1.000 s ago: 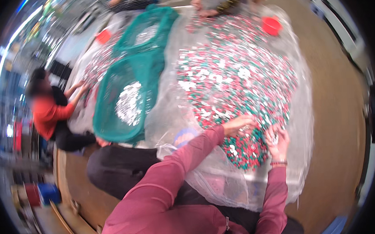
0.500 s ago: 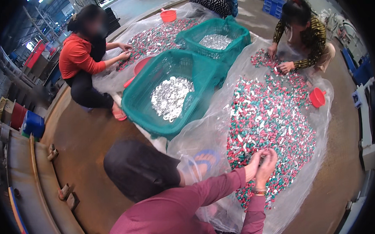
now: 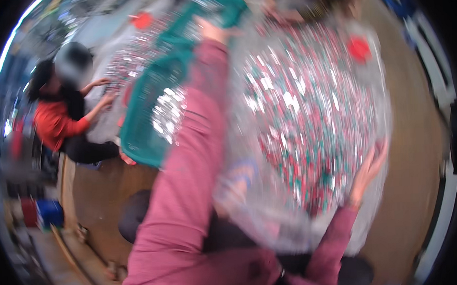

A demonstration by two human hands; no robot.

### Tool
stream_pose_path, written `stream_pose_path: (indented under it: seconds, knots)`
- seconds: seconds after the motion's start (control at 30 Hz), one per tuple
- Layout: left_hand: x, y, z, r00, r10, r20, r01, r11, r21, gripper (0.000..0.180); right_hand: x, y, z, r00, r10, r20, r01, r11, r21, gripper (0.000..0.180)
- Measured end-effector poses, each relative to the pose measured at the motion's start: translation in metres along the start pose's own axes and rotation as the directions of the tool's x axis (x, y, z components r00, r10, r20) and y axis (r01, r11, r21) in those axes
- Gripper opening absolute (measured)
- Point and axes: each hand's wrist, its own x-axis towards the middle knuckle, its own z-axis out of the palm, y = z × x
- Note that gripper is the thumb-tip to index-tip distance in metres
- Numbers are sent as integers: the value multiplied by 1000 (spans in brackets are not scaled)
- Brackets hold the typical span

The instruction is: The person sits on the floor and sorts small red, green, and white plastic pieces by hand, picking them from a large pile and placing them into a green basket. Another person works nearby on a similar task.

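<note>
The picture is blurred by motion. The left hand [image 3: 211,30] is stretched far out on a maroon-sleeved arm, over the far end of the nearer green basket [image 3: 156,115]; whether its fingers are spread or closed on anything cannot be told. That basket holds a heap of silvery pieces [image 3: 166,112]. Beside the basket, on its right, a clear plastic sheet [image 3: 293,226] lies on the floor and carries a wide pile of small red, green and white pieces [image 3: 309,113]. The right hand [image 3: 368,169] rests at the near right edge of that pile, fingers loosely spread, seemingly holding nothing. A small red cup [image 3: 359,48] sits at the pile's far right. Left of the basket, a person in a red top [image 3: 59,124] reaches both hands into another pile.
</note>
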Motion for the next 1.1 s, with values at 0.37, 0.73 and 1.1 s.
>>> stream_pose_path:
  seconds: [0.37, 0.73, 1.1]
  knots:
    - [-362, 31, 167, -278, 599, 750, -422, 625, -656, 24, -25, 160, -128, 382, 889, 253, -680, 455, -575, 17]
    - [-438, 14, 168, -450, 507, 735, -478, 558, -678, 36, -64, 182, -129, 436, 840, 324, -724, 541, -427, 16]
    - [-458, 2, 155, -439, 484, 757, -821, 127, -557, 29, -67, 158, -69, 682, 307, 664, 227, 775, -590, 12]
